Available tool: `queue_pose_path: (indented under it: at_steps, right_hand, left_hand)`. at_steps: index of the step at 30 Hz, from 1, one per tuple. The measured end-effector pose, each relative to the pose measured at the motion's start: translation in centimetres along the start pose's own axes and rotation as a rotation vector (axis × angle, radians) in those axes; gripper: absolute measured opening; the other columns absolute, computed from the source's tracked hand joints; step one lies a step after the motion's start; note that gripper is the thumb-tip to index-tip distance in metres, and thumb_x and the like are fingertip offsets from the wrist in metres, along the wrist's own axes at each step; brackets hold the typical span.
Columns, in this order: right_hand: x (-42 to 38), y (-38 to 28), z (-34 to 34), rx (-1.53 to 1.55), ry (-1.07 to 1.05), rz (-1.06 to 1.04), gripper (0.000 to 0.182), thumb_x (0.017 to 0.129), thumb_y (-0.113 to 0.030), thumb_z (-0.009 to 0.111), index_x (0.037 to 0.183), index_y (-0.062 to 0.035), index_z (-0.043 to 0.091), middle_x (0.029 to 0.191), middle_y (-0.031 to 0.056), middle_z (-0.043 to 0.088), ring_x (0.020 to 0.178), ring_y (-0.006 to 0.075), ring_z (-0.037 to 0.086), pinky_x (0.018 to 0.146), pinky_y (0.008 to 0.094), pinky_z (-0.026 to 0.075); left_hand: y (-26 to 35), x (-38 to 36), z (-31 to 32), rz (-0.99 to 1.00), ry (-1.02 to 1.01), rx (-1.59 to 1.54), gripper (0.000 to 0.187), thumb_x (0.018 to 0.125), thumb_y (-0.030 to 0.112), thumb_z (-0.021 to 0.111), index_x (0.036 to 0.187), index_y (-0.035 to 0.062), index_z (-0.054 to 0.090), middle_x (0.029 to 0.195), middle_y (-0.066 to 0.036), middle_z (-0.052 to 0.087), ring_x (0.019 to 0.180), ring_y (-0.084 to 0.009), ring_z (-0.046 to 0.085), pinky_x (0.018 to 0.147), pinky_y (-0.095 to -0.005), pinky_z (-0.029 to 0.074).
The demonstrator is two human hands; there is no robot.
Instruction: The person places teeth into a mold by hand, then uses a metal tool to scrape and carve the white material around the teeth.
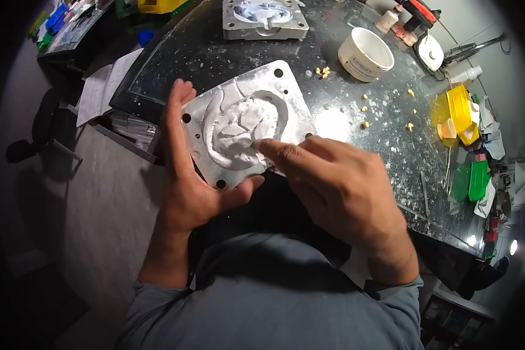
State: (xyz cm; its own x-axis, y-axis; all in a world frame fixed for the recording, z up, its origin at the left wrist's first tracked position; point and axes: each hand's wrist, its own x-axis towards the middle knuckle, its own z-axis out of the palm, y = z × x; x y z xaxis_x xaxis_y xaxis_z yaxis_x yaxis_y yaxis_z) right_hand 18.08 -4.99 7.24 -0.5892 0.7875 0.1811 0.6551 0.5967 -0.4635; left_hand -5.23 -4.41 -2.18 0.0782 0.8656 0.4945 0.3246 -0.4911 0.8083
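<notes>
A pale metal mould plate (291,87) with an ear-shaped, white-coated cavity (245,125) is tilted over the table's near edge. My left hand (186,192) supports it, fingers along its left edge and thumb at the lower corner. On the cavity's lower right side rests the index fingertip of my right hand (344,181). The other fingers of that hand are loosely bent and partly hidden, and I see no tool in it. A second metal mould block (265,32), with a bluish-white hollow, sits at the table's far edge.
A white tub (364,55) stands on the black table (186,55), near small yellowish lumps (322,72). Yellow bins (462,114) and a green bin (479,179) line the right side. An open notebook (102,90) lies at the left, above a drawer.
</notes>
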Motion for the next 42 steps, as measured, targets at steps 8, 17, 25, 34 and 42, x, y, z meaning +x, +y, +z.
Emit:
queue_pose_path:
  at_steps: [8, 17, 25, 34, 42]
  right_hand:
    - [2.6, 2.3, -0.3, -0.110, -0.071, -0.102, 0.039, 0.088, -0.014, 0.069, 0.127, -0.0213, 0.071, 0.091, 0.0047, 0.070, 0.083, 0.0262, 0.072, 0.063, 0.0384, 0.058]
    - [1.5, 2.1, 1.5, -0.357, 0.080, -0.270, 0.056, 0.085, -0.020, 0.069, 0.140, -0.0268, 0.065, 0.091, 0.0005, 0.059, 0.078, 0.0162, 0.062, 0.060, 0.0297, 0.055]
    - [1.7, 2.7, 1.5, -0.445, 0.134, -0.378, 0.053, 0.085, -0.024, 0.069, 0.138, -0.0274, 0.068, 0.091, -0.0006, 0.056, 0.077, 0.0124, 0.059, 0.056, 0.0256, 0.053]
    - [2.6, 2.4, 0.2, 0.108, 0.059, -0.119, 0.034, 0.095, -0.016, 0.072, 0.129, -0.0222, 0.072, 0.085, 0.0058, 0.068, 0.070, 0.0256, 0.070, 0.060, 0.0386, 0.057]
    - [2.8, 1.6, -0.2, -0.118, -0.105, -0.084, 0.035, 0.096, -0.024, 0.067, 0.131, -0.0251, 0.069, 0.084, 0.0038, 0.065, 0.073, 0.0242, 0.070, 0.057, 0.0379, 0.057]
  left_hand:
    - [0.4, 0.3, -0.9, -0.084, -0.087, 0.048, 0.129, 0.059, 0.016, 0.098, 0.161, 0.0066, 0.020, 0.153, -0.020, 0.038, 0.138, -0.0313, 0.050, 0.116, -0.0429, 0.042]
    - [0.1, 0.7, -1.1, -0.015, -0.107, 0.074, 0.125, 0.062, 0.022, 0.099, 0.159, 0.0049, 0.021, 0.145, -0.018, 0.045, 0.133, -0.0308, 0.053, 0.113, -0.0424, 0.044]
    - [0.4, 0.6, -1.2, -0.033, -0.097, 0.124, 0.126, 0.061, 0.021, 0.100, 0.159, 0.0052, 0.021, 0.144, -0.019, 0.046, 0.132, -0.0307, 0.055, 0.112, -0.0421, 0.045]
    - [0.4, 0.6, -1.5, -0.089, -0.141, 0.062, 0.128, 0.059, 0.016, 0.099, 0.159, 0.0068, 0.019, 0.144, -0.019, 0.049, 0.134, -0.0301, 0.054, 0.113, -0.0415, 0.045]
    - [0.6, 0.7, -1.6, -0.091, -0.159, 0.109, 0.129, 0.060, 0.018, 0.099, 0.159, 0.0068, 0.018, 0.144, -0.019, 0.048, 0.133, -0.0308, 0.055, 0.113, -0.0419, 0.045]
